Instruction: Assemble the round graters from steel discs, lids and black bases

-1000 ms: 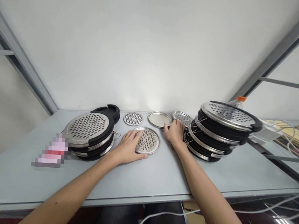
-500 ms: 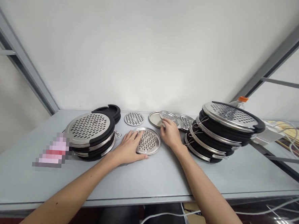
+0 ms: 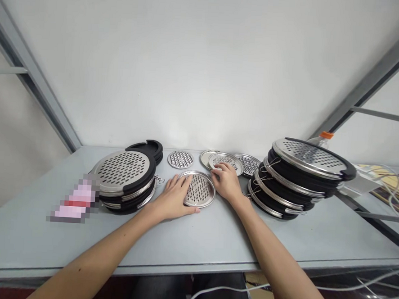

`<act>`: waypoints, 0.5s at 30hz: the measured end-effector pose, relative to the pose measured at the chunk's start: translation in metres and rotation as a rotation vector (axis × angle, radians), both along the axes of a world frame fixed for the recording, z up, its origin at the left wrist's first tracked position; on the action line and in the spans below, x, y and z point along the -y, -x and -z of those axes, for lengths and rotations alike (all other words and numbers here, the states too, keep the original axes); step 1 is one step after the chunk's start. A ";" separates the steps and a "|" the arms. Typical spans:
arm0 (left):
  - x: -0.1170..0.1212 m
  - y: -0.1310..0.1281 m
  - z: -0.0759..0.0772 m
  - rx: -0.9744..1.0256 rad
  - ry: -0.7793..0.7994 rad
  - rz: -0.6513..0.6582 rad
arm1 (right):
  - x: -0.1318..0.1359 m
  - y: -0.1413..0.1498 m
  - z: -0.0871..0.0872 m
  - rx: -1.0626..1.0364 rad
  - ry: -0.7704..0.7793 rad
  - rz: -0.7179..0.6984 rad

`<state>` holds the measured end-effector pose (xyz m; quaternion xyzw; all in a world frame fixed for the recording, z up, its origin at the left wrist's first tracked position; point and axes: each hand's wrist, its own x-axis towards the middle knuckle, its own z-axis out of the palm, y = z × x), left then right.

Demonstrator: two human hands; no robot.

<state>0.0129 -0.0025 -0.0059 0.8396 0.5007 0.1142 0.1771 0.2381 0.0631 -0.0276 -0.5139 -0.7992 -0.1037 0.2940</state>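
A round metal grater disc (image 3: 200, 190) with a raised rim lies near the middle of the table. My left hand (image 3: 174, 196) rests over its left side, fingers and thumb spread, the thumb along the near edge. My right hand (image 3: 227, 182) is closed at the near rim of a second perforated grater disc (image 3: 231, 162), which overlaps a plain round metal disc (image 3: 205, 157) by the wall. Partly behind it on the right is another grater disc (image 3: 249, 165). A rimless-looking grater disc (image 3: 180, 159) with coarse teeth lies farther left.
On the left stands a stack of black-edged round graters (image 3: 123, 174) with black rings (image 3: 150, 148) behind it. A taller, leaning stack (image 3: 309, 158) stands on the right, with wire clips sticking out. Behind that are an orange-capped bottle (image 3: 326, 136) and a shelf frame (image 3: 354, 96).
My right hand has drawn the second grater disc up from the right and over the plain disc, where it now lies flatter. My left hand stays on the middle disc.
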 end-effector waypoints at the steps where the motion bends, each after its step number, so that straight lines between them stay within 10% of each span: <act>1: 0.000 0.000 0.000 -0.004 -0.002 0.000 | 0.000 0.000 0.000 0.012 0.003 0.026; 15: -0.001 0.000 0.003 0.001 -0.004 -0.003 | -0.001 -0.002 -0.004 -0.028 -0.111 0.050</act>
